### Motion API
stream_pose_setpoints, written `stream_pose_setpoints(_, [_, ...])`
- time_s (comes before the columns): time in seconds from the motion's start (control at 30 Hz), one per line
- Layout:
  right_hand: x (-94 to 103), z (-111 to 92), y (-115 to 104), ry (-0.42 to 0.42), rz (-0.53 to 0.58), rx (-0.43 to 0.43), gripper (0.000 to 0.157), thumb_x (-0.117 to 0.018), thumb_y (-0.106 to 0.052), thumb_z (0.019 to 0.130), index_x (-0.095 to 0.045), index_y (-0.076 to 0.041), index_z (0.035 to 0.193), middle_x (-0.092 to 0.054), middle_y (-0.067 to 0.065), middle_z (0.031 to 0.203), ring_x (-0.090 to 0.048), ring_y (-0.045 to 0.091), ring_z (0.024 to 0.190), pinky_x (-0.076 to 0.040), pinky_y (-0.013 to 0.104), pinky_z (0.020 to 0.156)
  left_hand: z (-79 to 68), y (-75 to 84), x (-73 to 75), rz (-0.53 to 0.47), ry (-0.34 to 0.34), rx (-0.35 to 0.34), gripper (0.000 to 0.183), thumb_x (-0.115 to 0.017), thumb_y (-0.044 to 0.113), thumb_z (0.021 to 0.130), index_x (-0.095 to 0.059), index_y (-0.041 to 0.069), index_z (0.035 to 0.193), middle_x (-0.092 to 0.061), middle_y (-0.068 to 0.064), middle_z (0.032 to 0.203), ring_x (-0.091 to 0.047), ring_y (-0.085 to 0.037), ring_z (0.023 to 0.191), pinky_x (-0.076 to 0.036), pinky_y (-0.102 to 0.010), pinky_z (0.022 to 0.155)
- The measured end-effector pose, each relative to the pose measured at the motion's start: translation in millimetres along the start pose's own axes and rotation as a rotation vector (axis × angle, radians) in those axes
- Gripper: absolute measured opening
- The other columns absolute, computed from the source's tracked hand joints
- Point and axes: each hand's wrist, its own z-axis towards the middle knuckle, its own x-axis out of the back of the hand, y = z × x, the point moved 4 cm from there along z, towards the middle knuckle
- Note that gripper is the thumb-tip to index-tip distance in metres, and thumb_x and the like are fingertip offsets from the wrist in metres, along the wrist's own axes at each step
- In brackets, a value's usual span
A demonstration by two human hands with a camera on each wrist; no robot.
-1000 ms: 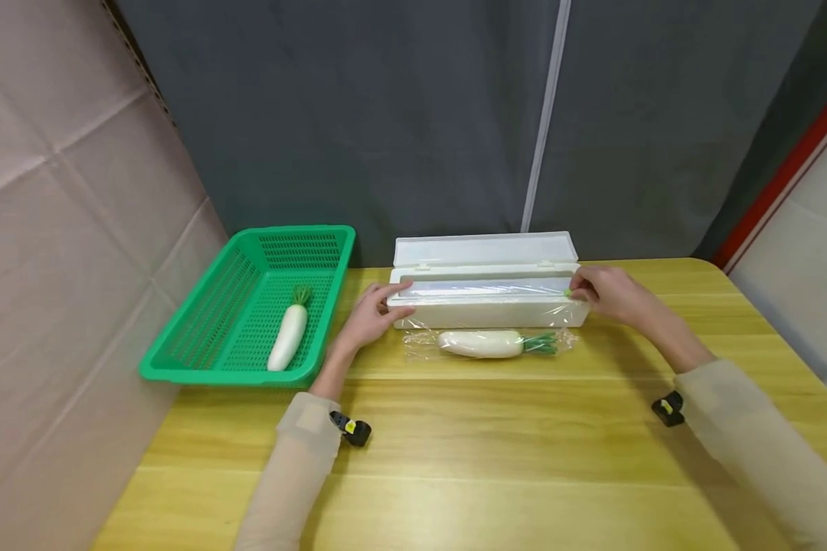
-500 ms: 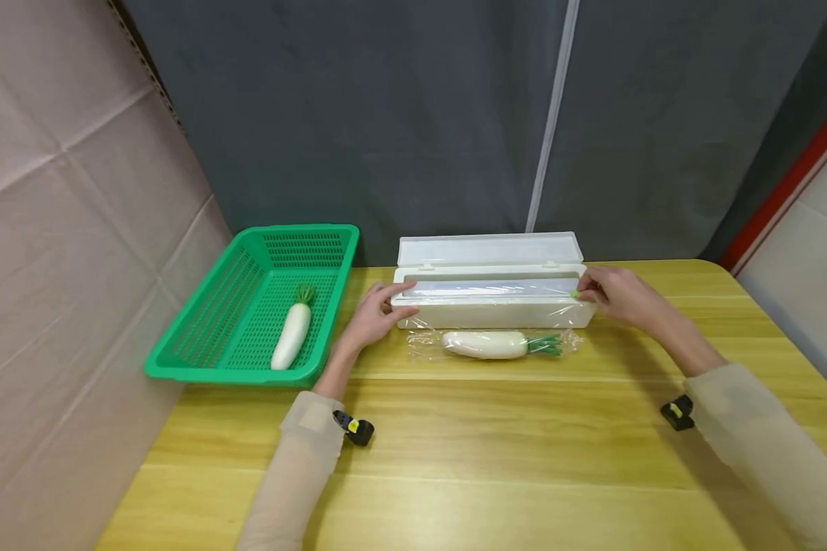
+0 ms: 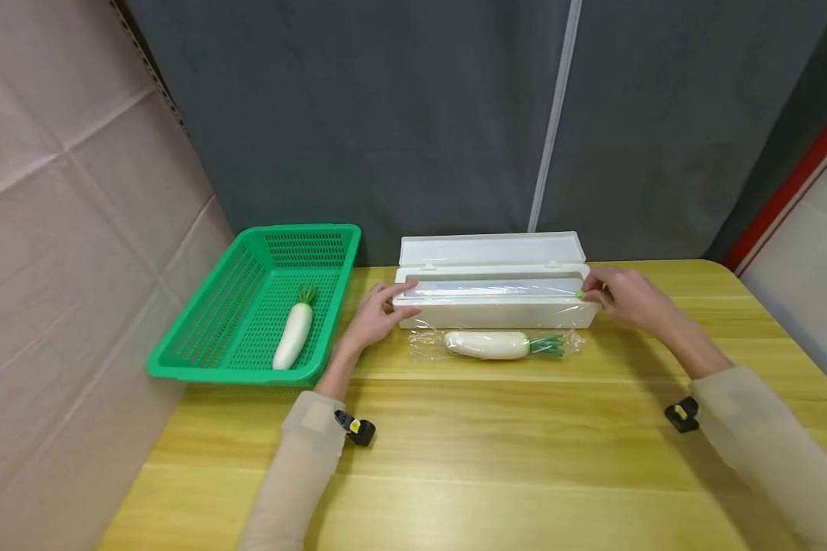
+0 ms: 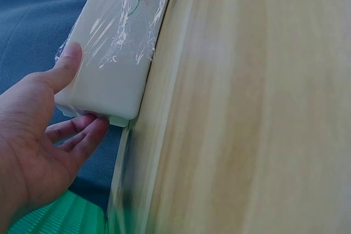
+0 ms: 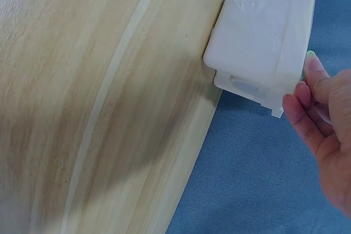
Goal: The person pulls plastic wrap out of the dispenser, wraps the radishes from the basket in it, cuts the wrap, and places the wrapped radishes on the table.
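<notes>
A white cling film dispenser (image 3: 496,313) with its lid (image 3: 492,249) raised stands at the table's back. My left hand (image 3: 377,315) grips its left end, thumb on the front edge and fingers round the end, as the left wrist view shows. At the right end, my right hand (image 3: 616,295) pinches a small green slide cutter (image 3: 580,294) between thumb and fingertips. Clear film drapes over the dispenser's front. Close before it lies a white radish (image 3: 485,345) wrapped in film, its green stem stubs pointing right.
A green plastic basket (image 3: 234,376) stands at the left, with an unwrapped white radish (image 3: 292,337) inside. Behind the dispenser hangs a dark grey curtain (image 3: 386,115). The wooden table (image 3: 496,444) stretches toward me.
The whole head view has shifted slightly, so everything sits a little further right. Both hands keep their holds at the dispenser's ends.
</notes>
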Motion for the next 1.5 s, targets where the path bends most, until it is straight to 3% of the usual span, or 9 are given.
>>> stream_pose_setpoints(0.43, [1.0, -2.1, 2.6, -0.005, -0.003, -0.012, 0.014, -0.08, 0.001, 0.083, -0.066, -0.004, 0.083, -0.066, 0.003, 0.075, -0.057, 0.014, 0.065, -0.048, 0.037, 0.057, -1.2, 3.7, 0.0, 0.016, 0.01, -0.008, 0.056, -0.077, 0.032, 0.092, -0.059, 0.02, 0.144, -0.057, -0.009, 0.118, -0.049, -0.022, 0.093, -0.045, -0.034, 0.081])
stream_pose_setpoints(0.7, [1.9, -9.3, 8.8, -0.084, 0.073, -0.101, 0.011, -0.073, 0.005, 0.088, -0.062, 0.002, 0.087, -0.06, 0.001, 0.069, -0.053, 0.013, 0.06, -0.045, 0.026, 0.053, -1.6, 3.7, 0.3, 0.016, 0.006, -0.007, 0.056, -0.076, 0.033, 0.092, -0.058, 0.021, 0.144, -0.056, -0.009, 0.117, -0.048, -0.021, 0.092, -0.045, -0.034, 0.08])
stream_pose_setpoints(1.07, [0.9, -12.1, 11.1, -0.113, 0.118, -0.156, 0.007, -0.07, 0.003, 0.092, -0.063, 0.002, 0.091, -0.063, 0.002, 0.071, -0.059, 0.015, 0.062, -0.048, 0.025, 0.054, -5.5, 7.9, -2.0, 0.061, -0.005, -0.008, 0.059, -0.072, 0.034, 0.095, -0.052, 0.02, 0.149, -0.048, -0.01, 0.103, -0.042, -0.021, 0.089, -0.041, -0.033, 0.075])
stream_pose_setpoints(1.5, [4.8, -16.7, 10.1, -0.149, 0.13, -0.237, 0.006, -0.068, -0.005, 0.097, -0.066, 0.001, 0.099, -0.061, 0.004, 0.072, -0.055, 0.016, 0.065, -0.045, 0.027, 0.057, -10.8, 15.4, -4.3, 0.1, 0.028, 0.003, 0.059, -0.068, 0.038, 0.097, -0.05, 0.02, 0.15, -0.041, -0.015, 0.116, -0.045, -0.024, 0.091, -0.041, -0.036, 0.079])
